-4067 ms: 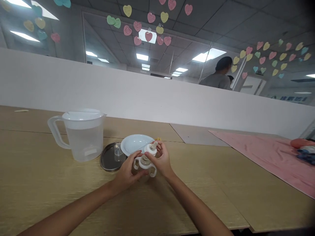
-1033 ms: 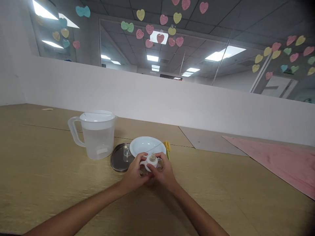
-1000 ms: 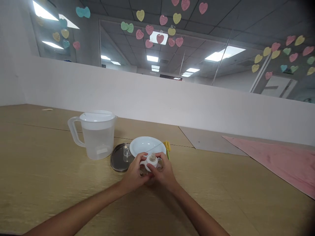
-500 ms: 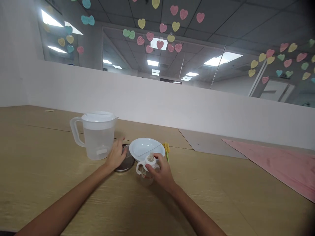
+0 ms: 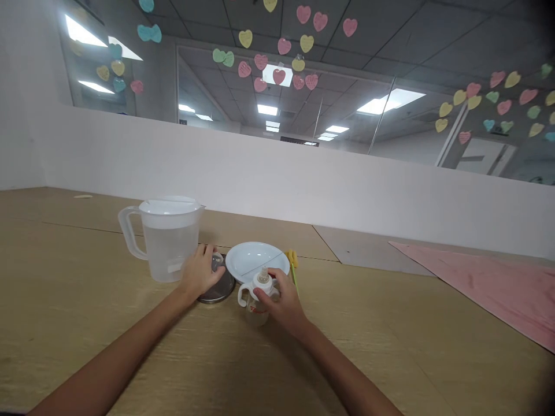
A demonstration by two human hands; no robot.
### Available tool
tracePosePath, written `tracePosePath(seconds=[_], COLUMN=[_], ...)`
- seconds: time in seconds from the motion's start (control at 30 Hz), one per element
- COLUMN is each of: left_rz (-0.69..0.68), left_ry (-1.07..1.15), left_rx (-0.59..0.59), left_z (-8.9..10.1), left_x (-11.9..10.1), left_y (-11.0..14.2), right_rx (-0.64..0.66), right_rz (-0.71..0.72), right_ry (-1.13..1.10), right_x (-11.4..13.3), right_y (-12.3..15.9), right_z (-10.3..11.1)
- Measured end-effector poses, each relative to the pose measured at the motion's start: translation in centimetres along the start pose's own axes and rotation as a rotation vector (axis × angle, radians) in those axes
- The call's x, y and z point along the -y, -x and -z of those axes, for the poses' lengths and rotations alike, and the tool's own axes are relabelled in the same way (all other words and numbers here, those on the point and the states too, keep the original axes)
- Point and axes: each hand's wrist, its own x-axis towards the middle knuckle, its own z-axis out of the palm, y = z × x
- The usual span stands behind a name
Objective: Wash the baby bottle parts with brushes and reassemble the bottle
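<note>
On the table, a baby bottle (image 5: 256, 313) stands upright, with two white handles, a white collar and a bare clear teat. My right hand (image 5: 284, 300) grips it near the collar from the right. To its left, my left hand (image 5: 200, 274) has fingers and thumb closed around a clear domed cap (image 5: 217, 261), mostly covered by the hand. Below the cap lies a dark round metal dish (image 5: 221, 290), partly hidden by that hand. Just behind the bottle sits a white plate (image 5: 249, 252) with a thin clear stick across it.
A translucent lidded pitcher (image 5: 169, 248) of water stands close to my left hand. Right of the plate lie yellow-handled scissors (image 5: 292, 258), partly hidden. A pink cloth (image 5: 485, 289) covers the table's right side, and a white wall (image 5: 260, 179) rises behind.
My left hand's fingers have closed around the clear cap, which has shifted slightly up and left. My right hand keeps its hold on the bottle. The whole view has drifted a little.
</note>
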Motion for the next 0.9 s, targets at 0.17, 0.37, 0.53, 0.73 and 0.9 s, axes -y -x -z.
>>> tracePosePath(seconds=[0.17,0.37,0.53,0.73,0.9], left_rz=[-0.188,-0.454,-0.529,-0.620,-0.653], left_ry=[0.256,0.784,0.869,0.719,0.699], left_rx=[-0.479,-0.547,-0.283,-0.220,-0.161], left_z=[0.9,-0.4,-0.4,0.7,0.7], left_x=[-0.2,-3.5,-5.4,-5.6,-5.8], left_y=[0.2,2.6,4.5,4.4,4.2], right_rx=[0.013,-0.006,-0.060,-0.113,-0.119], right_rz=[0.006,0.028,0.184,0.381,0.266], right_ry=[0.008,0.033,0.111,0.122,0.088], right_x=[0.0,-0.6,-0.4,-0.3,-0.2], right_y=[-0.1,0.3,0.5,0.5,0.6], right_z=[0.1,-0.1,0.0,0.2,0.3])
